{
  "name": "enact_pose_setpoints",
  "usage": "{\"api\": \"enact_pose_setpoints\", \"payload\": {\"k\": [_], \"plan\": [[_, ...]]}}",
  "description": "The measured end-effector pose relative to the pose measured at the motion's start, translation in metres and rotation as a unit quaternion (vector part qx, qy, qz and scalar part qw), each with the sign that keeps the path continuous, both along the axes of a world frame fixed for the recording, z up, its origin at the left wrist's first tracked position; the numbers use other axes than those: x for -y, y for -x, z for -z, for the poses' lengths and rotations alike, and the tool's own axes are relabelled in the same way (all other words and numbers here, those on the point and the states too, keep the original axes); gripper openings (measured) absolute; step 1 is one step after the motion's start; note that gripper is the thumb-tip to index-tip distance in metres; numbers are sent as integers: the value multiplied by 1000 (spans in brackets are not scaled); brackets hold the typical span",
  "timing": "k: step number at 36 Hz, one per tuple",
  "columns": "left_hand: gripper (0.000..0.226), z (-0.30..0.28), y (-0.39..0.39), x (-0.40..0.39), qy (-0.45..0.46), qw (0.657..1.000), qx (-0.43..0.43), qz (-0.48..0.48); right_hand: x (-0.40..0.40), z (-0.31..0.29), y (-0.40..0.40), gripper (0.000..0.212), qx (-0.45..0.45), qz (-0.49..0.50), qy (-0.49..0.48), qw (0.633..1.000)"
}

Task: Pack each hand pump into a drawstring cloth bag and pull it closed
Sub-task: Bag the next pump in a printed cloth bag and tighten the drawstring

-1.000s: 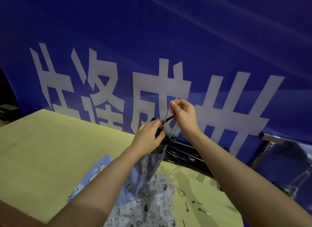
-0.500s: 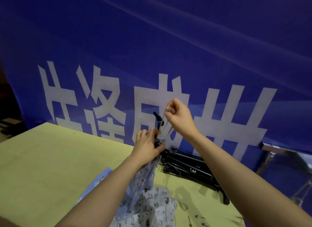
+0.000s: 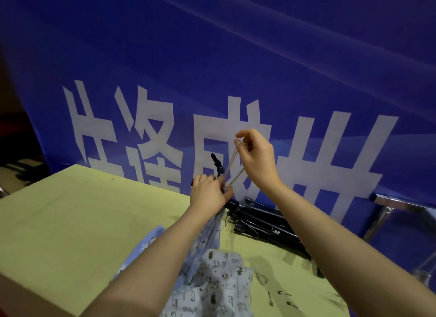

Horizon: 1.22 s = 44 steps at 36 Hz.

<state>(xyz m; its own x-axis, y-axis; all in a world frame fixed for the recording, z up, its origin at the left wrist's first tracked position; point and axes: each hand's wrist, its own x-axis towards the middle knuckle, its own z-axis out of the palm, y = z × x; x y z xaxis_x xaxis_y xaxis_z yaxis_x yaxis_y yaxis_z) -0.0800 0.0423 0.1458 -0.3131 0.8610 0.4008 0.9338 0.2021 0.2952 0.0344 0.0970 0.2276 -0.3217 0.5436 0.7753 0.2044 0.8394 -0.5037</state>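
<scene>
My left hand grips the gathered neck of a pale blue printed drawstring bag that hangs upright above the table. A black hand pump's handle pokes out of the bag's mouth above my left fingers; the pump's body is hidden inside. My right hand is raised up and to the right, pinching the beige drawstring, which runs taut in two strands down to the bag's neck.
More printed cloth bags lie heaped on the yellow-green table under my arms. Several black pumps lie at the table's far edge against a blue banner. Small metal needles sit near the right front. A metal stand is at right.
My right hand has pulled the drawstring up and out to the right, so the cord is longer and taut. The pump handle now stands clear above the cinched bag mouth.
</scene>
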Motion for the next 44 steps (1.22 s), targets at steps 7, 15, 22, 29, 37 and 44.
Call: {"api": "enact_pose_setpoints", "payload": {"k": [7,15,22,29,37,44], "plan": [[40,-5,-5,3,35,997,-55,-28,-2,-1,-3,12,-24,19,-5,1000],[42,-38,-24,4,9,991,-121,-56,-2,-26,-22,13,-135,24,51,989],[43,-69,-66,10,-8,988,-137,-68,6,-50,-66,9,-219,37,91,971],[46,-75,-144,16,2,990,-129,-56,10,-62,-140,49,-186,-16,218,958],[53,-69,-240,14,14,993,-116,-30,22,-68,-239,31,-189,5,174,966],[51,-44,-325,18,10,996,-84,1,27,-51,-315,37,-202,65,165,963]]}}
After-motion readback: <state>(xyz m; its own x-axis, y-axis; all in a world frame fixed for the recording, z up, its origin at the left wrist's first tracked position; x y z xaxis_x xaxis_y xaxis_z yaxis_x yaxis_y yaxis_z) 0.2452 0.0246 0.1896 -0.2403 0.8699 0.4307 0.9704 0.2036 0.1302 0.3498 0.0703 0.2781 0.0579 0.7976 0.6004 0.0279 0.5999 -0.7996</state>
